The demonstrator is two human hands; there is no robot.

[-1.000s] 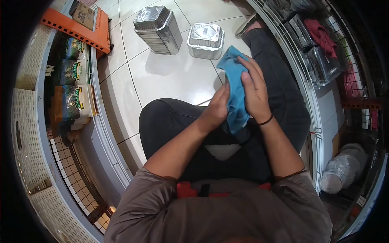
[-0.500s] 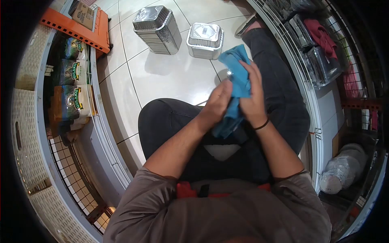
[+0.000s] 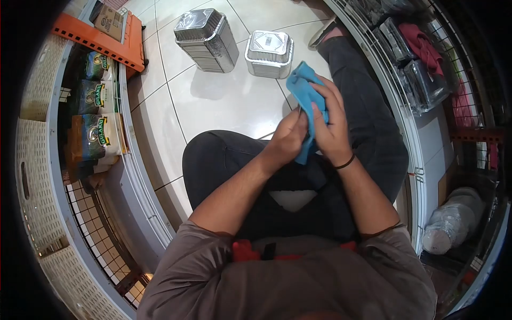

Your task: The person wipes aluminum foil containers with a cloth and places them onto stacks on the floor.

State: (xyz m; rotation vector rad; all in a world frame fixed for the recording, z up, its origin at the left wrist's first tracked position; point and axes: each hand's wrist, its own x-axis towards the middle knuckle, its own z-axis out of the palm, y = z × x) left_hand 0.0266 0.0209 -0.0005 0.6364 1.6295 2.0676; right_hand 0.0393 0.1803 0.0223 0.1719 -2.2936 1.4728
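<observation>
A blue cloth (image 3: 305, 88) is bunched up between my two hands, above my crossed legs. My right hand (image 3: 332, 120) wraps its fingers and thumb round the cloth from the right. On the other side, my left hand (image 3: 289, 134) is closed in a pinch against the cloth. A thin dark edge shows by its fingertips, but the cloth and fingers hide what it belongs to. Beyond the hands, a short stack of foil trays (image 3: 270, 53) stands on the floor. To its left is a taller stack of foil trays (image 3: 208, 42).
White floor tiles (image 3: 200, 101) lie ahead of me. Shelves flank both sides: Gulaku bags (image 3: 97, 136) on the left, plastic-wrapped dark packs (image 3: 426, 85) and a wrapped clear roll (image 3: 453, 221) on the right. An orange rack (image 3: 101, 40) with a cardboard box (image 3: 110, 22) stands far left.
The cloth has been folded in closer around the hands, and its lower hanging end has drawn up. My right thumb now presses over it. A shiny spot seen beside the cloth is hidden.
</observation>
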